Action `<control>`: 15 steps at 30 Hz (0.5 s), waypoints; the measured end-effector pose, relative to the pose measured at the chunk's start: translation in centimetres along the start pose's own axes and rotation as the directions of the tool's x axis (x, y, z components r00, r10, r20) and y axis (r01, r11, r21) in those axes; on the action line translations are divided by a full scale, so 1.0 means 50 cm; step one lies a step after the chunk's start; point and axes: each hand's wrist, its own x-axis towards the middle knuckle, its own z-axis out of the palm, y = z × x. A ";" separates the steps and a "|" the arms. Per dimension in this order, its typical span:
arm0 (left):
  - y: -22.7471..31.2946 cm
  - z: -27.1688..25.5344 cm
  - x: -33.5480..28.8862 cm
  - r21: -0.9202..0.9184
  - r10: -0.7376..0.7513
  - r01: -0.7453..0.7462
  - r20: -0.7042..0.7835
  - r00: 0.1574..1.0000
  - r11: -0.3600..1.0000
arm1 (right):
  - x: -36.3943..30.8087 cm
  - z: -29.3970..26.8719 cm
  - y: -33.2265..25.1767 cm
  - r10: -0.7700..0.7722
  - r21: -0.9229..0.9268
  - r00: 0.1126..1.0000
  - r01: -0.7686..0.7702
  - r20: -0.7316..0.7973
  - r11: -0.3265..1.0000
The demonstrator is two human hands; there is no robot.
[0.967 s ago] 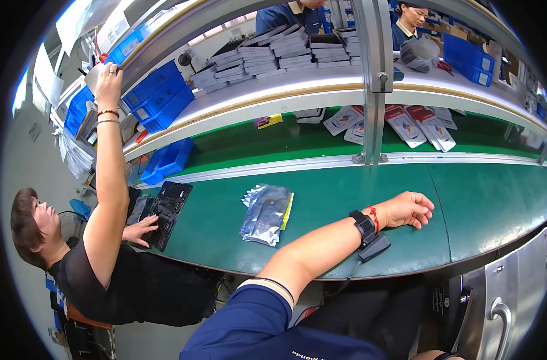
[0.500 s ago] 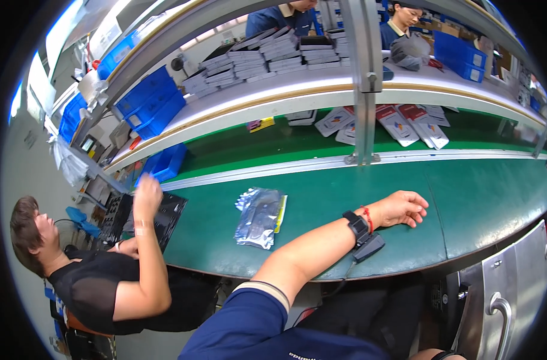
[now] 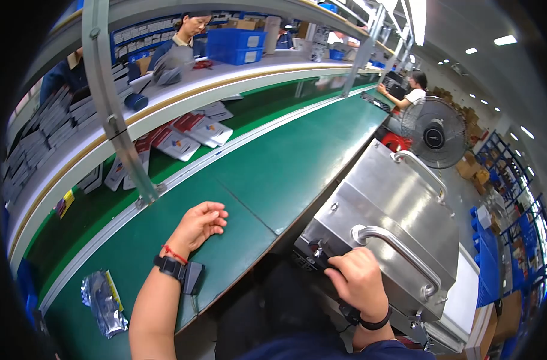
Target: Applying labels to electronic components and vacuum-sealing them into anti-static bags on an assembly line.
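My left hand [image 3: 201, 227] lies on the green table [image 3: 285, 162] with its fingers loosely bent and apart, nothing in them. A black watch [image 3: 170, 267], a red cord and a small black box are strapped round that wrist. At the corner of a steel box-shaped machine [image 3: 393, 180], my right hand [image 3: 362, 276] is closed on a black handle [image 3: 320, 255], its grip partly hidden by the fingers. A curved metal handle [image 3: 399, 252] rises from the machine lid just beyond that hand. A shiny silver pouch [image 3: 105, 306] rests on the table behind my left forearm.
Above the table runs a shelf [image 3: 183, 99] with stacked flat boxes and blue bins [image 3: 236, 45]. White and red packages [image 3: 177, 141] lie beneath it. A metal post [image 3: 114, 114] stands at the table's far side. A fan [image 3: 434, 132] and a seated person are farther right.
The view has swung to the right, bringing the steel machine and my right hand on its black handle into sight. The co-worker at the left has left the picture. My left hand stays on the table.
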 end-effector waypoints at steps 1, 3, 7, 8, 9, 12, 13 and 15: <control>-0.001 0.003 0.001 -0.017 -0.009 0.008 -0.006 1.000 1.000 | -0.008 -0.007 0.019 0.043 -0.056 0.995 -0.048 -0.086 0.997; 0.002 0.009 -0.002 -0.012 -0.011 0.011 0.002 1.000 1.000 | -0.017 -0.025 0.040 0.112 -0.118 0.939 -0.158 -0.326 0.980; 0.003 0.004 -0.011 -0.011 0.001 -0.001 -0.011 1.000 1.000 | -0.003 -0.038 0.109 0.174 -0.317 0.809 -0.406 -0.562 0.857; 0.002 0.004 -0.011 -0.022 -0.001 0.001 -0.018 1.000 1.000 | -0.001 -0.034 0.123 0.180 -0.387 0.776 -0.483 -0.604 0.786; 0.001 0.002 -0.012 -0.035 -0.004 0.003 -0.028 1.000 0.999 | 0.001 -0.025 0.126 0.179 -0.384 0.771 -0.487 -0.612 0.785; 0.003 0.003 -0.011 -0.023 -0.002 0.001 -0.032 0.999 1.000 | 0.006 -0.003 0.132 0.309 -0.500 0.799 -0.573 -0.515 0.650; 0.004 0.005 -0.011 -0.019 -0.005 0.004 -0.040 0.999 1.000 | 0.007 -0.004 0.133 0.312 -0.499 0.797 -0.577 -0.518 0.647; 0.005 0.004 -0.011 -0.017 -0.003 0.002 -0.042 0.999 1.000 | 0.012 -0.003 0.130 0.355 -0.479 0.786 -0.599 -0.507 0.641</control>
